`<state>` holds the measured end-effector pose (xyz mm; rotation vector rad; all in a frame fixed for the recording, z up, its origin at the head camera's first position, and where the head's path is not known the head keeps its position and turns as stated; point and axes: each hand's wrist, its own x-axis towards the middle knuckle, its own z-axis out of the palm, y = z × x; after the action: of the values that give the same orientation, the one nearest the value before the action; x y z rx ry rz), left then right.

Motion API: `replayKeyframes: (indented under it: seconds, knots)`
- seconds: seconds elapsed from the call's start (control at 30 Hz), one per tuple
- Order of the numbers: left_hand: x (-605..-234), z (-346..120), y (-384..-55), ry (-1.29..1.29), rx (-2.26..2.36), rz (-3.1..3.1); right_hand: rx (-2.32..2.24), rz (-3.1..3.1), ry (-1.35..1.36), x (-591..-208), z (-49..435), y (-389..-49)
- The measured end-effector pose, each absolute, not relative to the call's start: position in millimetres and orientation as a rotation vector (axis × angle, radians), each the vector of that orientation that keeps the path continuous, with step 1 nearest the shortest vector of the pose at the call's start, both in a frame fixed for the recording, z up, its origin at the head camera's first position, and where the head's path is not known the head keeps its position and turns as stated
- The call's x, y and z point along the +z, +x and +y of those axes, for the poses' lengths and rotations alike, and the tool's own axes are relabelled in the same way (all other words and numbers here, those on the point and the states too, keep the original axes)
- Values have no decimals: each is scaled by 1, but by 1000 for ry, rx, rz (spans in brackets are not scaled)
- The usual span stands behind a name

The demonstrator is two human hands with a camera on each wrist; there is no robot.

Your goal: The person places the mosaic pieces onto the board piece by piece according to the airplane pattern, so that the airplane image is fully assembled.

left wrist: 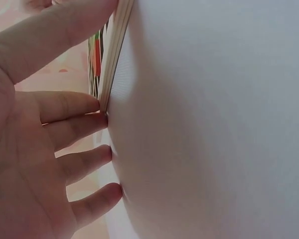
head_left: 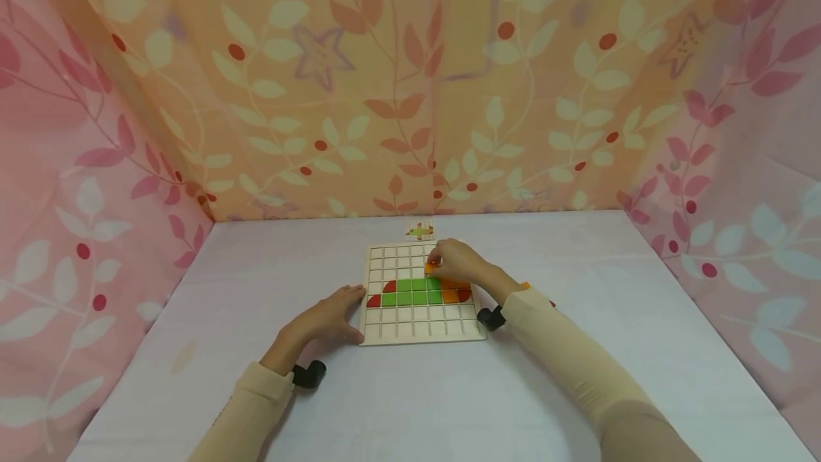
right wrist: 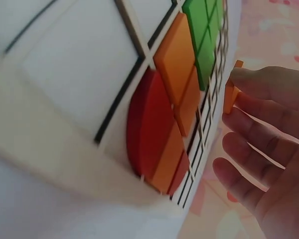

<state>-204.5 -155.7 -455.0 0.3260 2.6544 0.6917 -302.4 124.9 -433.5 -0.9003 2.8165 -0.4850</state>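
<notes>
A pale wooden grid board (head_left: 410, 334) lies on the table. Two rows of green square tiles (head_left: 412, 292) fill its middle, with red rounded pieces (head_left: 374, 301) at the left end. Orange tiles (head_left: 450, 296) and a red rounded piece (right wrist: 148, 119) sit at the right end. Above the board's upper right part, my right hand (head_left: 462, 261) pinches an orange tile (right wrist: 230, 94) between thumb and fingertips. My left hand (head_left: 330, 317) rests at the board's left edge, its fingers spread and nearly straight, thumb and forefinger touching the side.
A small pattern card (head_left: 420, 230) lies behind the board. Partly hidden by the right forearm are a loose orange piece (head_left: 526, 285) and a red one (head_left: 553, 304). Patterned cloth (head_left: 410, 91) walls the table at the back and both sides.
</notes>
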Motion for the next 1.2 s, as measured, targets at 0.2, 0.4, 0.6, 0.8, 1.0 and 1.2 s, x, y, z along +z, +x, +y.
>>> replayKeyframes:
  seconds: [0.2,0.4,0.6,0.8,1.0,1.2]
  knots:
    - [-455,-155,-204,340,670,2655,-484,2797,-934,-439,111,-306]
    - [-455,-155,-205,344,653,2660,-445,2792,-1005,-440,103,-307]
    - [-457,-154,-205,333,671,2665,-442,2780,-968,-440,98,-310]
    - [-457,-155,-205,328,672,2662,-446,2756,-928,-443,96,-311]
    - [-455,-156,-204,339,656,2664,-452,2765,-915,-441,95,-310]
    - [-455,-156,-204,330,668,2657,-563,2762,-904,-435,107,-304]
